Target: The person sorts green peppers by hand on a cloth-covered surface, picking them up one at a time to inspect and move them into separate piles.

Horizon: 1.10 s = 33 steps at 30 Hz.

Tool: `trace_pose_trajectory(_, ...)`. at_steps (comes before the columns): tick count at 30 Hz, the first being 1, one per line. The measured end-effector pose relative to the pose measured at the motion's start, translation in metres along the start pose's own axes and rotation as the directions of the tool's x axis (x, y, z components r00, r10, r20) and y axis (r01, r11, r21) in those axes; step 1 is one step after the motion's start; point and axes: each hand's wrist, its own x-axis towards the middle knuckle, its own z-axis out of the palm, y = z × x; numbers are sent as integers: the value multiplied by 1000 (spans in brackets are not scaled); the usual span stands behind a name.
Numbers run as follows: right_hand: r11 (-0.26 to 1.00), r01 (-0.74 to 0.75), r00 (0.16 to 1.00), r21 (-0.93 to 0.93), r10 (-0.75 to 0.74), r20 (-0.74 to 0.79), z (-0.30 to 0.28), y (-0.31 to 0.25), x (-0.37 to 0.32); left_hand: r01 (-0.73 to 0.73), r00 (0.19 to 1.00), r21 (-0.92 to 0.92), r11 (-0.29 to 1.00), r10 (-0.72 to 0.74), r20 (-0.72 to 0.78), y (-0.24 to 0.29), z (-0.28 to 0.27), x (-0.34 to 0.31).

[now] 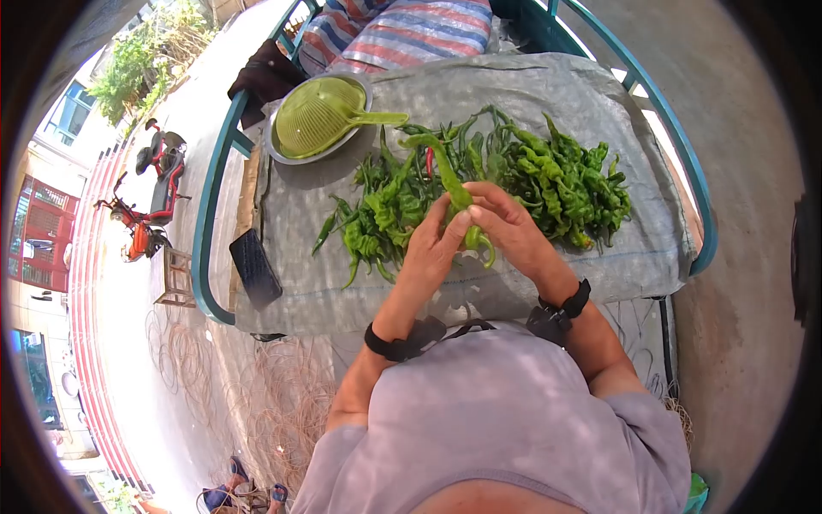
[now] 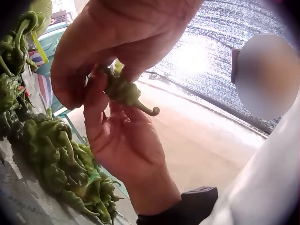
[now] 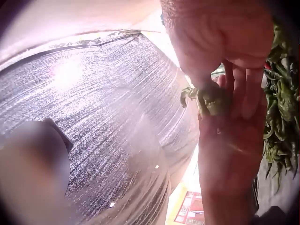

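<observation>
A long green pepper (image 1: 452, 178) is pinched between both hands above the near side of the pile. The left hand (image 1: 432, 248) and right hand (image 1: 514, 236) meet around its lower part, thumbs close together. In the left wrist view, the pepper's curled end (image 2: 133, 96) sticks out between the left hand (image 2: 117, 33) and the right hand (image 2: 129, 140). Fingers hide part of the pepper (image 3: 215, 99) in the right wrist view. Behind the hands, green peppers (image 1: 385, 210) lie heaped on a grey sheet (image 1: 312, 291), with another heap (image 1: 561, 184) to the right.
A green strainer (image 1: 317, 116) sits in a metal bowl (image 1: 281, 154) at the back left. A phone (image 1: 255, 267) lies at the sheet's left edge. Teal rails (image 1: 205, 231) border the surface, and a striped bag (image 1: 419, 34) stands at the back.
</observation>
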Motion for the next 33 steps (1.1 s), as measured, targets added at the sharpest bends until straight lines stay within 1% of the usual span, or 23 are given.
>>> trace_pose_trajectory(1, 999, -46, 999, -15, 46, -3, -1, 2, 0, 67, 998, -61, 996, -66, 21, 2, 2, 1)
trace_pose_trajectory(2, 994, -106, 994, 29, 105, 4, -1, 2, -3, 136, 990, -119, 983, -132, 46, 2, 3, 0)
trace_pose_trajectory(3, 983, -166, 986, 73, 166, 14, 4, -8, -7, 128, 992, -18, 992, -128, -4, -5, 6, -1)
trace_pose_trajectory(4, 967, -226, 974, 115, 224, 26, 7, -17, -10, 144, 989, -48, 988, -146, -29, -2, 8, -2)
trace_pose_trajectory(6, 930, -368, 927, 17, 365, 86, 4, -28, -16, 175, 980, -107, 979, -183, -73, 5, 13, -4)
trace_pose_trajectory(7, 901, -433, 894, -34, 434, 110, 2, -30, -19, 65, 992, 162, 985, -46, -120, -4, 7, -1)
trace_pose_trajectory(10, 955, -261, 929, -139, 287, 233, -13, -13, -18, 55, 966, 122, 991, -22, -257, 7, 9, 0)
trace_pose_trajectory(11, 956, -228, 946, -186, 263, 189, -15, -11, -20, -20, 960, 188, 982, 71, -269, 0, 7, 3)
trace_pose_trajectory(13, 944, -173, 971, -281, 210, 109, -11, -13, -27, -33, 968, 249, 968, 94, -233, 1, 9, 7)
trace_pose_trajectory(14, 916, -180, 969, -358, 227, 93, -12, -16, -28, -39, 971, 280, 959, 102, -215, 1, 9, 8)
trace_pose_trajectory(15, 882, -188, 967, -432, 243, 75, -15, -21, -30, -55, 961, 442, 896, 168, -220, -2, 6, 10)
trace_pose_trajectory(16, 841, -195, 965, -505, 256, 54, -18, -25, -32, -67, 948, 589, 805, 235, -213, -6, 2, 12)
trace_pose_trajectory(17, 793, -147, 980, -591, 196, 19, -20, -28, -33, -73, 934, 719, 691, 301, -194, -8, -1, 15)
trace_pose_trajectory(19, 663, -69, 997, -745, 67, -32, -25, -31, -36, 18, 944, 783, 622, 247, -217, -7, -5, 21)
trace_pose_trajectory(21, 506, 68, 998, -860, -45, 52, -33, -14, -35, 127, 954, 838, 531, 166, -250, -2, -4, 27)
trace_pose_trajectory(22, 413, 133, 990, -901, -99, 101, -35, -5, -34, 122, 956, 848, 515, 168, -240, -2, -3, 29)
trace_pose_trajectory(25, 286, 208, 971, -935, -176, 162, -29, 8, -36, 96, 970, 876, 472, 154, -189, -7, -2, 34)
trace_pose_trajectory(27, 237, 203, 969, -950, -186, 161, -28, 13, -35, 69, 985, 892, 447, 112, -132, -16, -7, 32)
trace_pose_trajectory(28, 213, 202, 968, -956, -188, 163, -28, 14, -35, 64, 984, 883, 464, 119, -134, -17, -7, 31)
trace_pose_trajectory(31, 289, 215, 962, -933, -226, 152, -30, 17, -34, 43, 977, 852, 522, 156, -144, -14, -6, 29)
trace_pose_trajectory(33, 325, 204, 947, -923, -303, 103, -30, 16, -33, 19, 970, 822, 569, 189, -154, -11, -4, 27)
